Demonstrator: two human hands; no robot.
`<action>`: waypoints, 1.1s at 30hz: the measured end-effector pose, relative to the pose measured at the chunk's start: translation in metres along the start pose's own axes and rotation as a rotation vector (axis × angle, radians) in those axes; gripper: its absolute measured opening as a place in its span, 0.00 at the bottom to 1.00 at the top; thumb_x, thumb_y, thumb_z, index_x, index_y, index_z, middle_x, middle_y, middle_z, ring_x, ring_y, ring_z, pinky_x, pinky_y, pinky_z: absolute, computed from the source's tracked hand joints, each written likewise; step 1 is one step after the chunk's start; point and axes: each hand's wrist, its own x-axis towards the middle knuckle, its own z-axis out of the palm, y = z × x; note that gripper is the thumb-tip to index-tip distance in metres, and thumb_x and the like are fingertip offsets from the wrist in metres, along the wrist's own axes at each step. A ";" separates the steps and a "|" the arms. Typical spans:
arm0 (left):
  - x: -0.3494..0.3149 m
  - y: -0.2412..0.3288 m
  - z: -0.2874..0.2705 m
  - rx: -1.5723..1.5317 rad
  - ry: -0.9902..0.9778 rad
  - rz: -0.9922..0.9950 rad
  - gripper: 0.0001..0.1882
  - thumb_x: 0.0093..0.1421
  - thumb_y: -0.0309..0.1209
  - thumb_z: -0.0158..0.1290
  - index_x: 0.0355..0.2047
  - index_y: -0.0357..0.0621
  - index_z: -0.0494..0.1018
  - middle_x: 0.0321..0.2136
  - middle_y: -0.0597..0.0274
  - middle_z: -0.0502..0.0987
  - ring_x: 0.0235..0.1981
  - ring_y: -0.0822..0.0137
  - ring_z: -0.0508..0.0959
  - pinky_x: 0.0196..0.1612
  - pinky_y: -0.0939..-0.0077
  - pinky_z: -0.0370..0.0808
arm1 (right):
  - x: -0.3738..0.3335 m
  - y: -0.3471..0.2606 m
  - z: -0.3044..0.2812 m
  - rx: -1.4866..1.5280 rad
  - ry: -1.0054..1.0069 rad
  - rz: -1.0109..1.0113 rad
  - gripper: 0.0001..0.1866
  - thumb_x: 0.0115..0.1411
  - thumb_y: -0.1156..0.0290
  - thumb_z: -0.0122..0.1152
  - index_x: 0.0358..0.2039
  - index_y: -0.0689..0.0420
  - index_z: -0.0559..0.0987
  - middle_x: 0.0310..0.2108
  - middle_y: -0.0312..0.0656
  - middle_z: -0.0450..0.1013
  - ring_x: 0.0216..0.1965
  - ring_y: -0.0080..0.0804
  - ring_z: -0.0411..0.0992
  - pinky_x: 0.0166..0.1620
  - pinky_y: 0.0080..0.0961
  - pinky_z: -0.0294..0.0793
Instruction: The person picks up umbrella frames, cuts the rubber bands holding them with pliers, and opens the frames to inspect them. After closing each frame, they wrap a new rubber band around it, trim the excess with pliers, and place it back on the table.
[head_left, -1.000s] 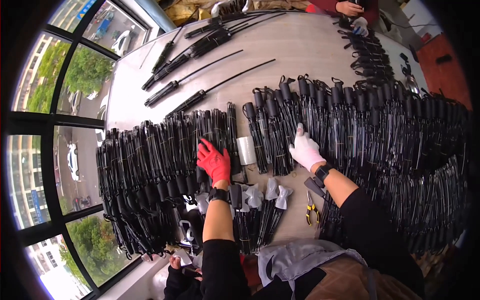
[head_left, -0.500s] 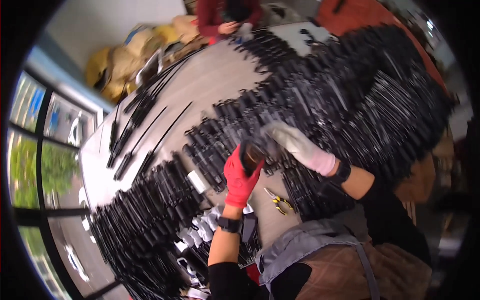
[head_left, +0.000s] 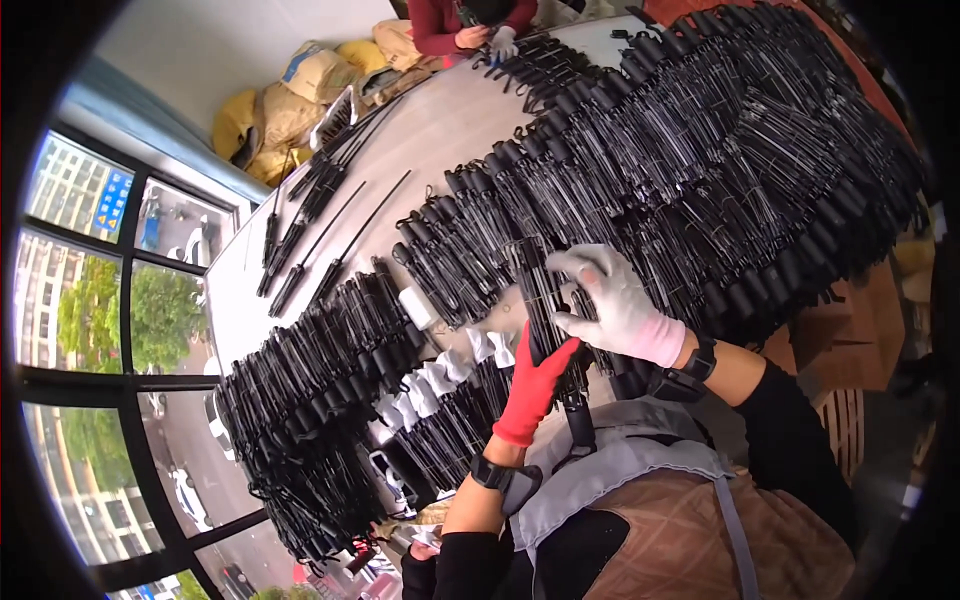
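My left hand, in a red glove, is closed around a folded black umbrella frame. The bundled metal ribs point up and away from me, and a black handle hangs below the hand. To its right is my right hand, in a white glove with a pink cuff. Its thumb and fingers are spread in a C shape beside the ribs; whether the fingertips touch them is hard to tell. Rows of similar umbrella frames lie just beyond both hands.
More frames are stacked at the left, beside a bundle with white wrappings. Loose long-shafted frames lie on the pale table. A co-worker's hands are at the far edge. Sacks and windows stand left.
The view has shifted and sharpened. My left hand now holds the frame upright with its ribs visible. My right hand's fingers have spread apart, and the yellow-handled pliers are no longer visible.
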 end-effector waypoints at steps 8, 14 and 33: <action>-0.023 -0.022 -0.050 0.173 0.223 0.166 0.25 0.57 0.28 0.57 0.55 0.37 0.65 0.42 0.64 0.76 0.40 0.72 0.75 0.43 0.78 0.73 | 0.004 -0.029 0.058 -0.132 -0.152 -0.037 0.09 0.51 0.67 0.62 0.27 0.56 0.73 0.33 0.43 0.71 0.36 0.41 0.70 0.38 0.37 0.69; -0.054 0.066 -0.089 1.683 0.545 0.510 0.27 0.55 0.33 0.61 0.54 0.40 0.68 0.35 0.60 0.78 0.36 0.70 0.77 0.40 0.73 0.74 | 0.019 -0.046 0.063 0.541 -0.386 0.141 0.12 0.57 0.62 0.56 0.27 0.58 0.75 0.18 0.36 0.68 0.14 0.31 0.61 0.22 0.25 0.63; 0.067 0.085 -0.003 -0.436 -0.462 0.106 0.30 0.63 0.47 0.51 0.57 0.38 0.62 0.37 0.60 0.75 0.36 0.58 0.79 0.45 0.61 0.76 | -0.024 0.009 0.030 1.693 -0.391 0.965 0.21 0.64 0.55 0.54 0.44 0.61 0.71 0.34 0.42 0.73 0.30 0.36 0.74 0.31 0.32 0.74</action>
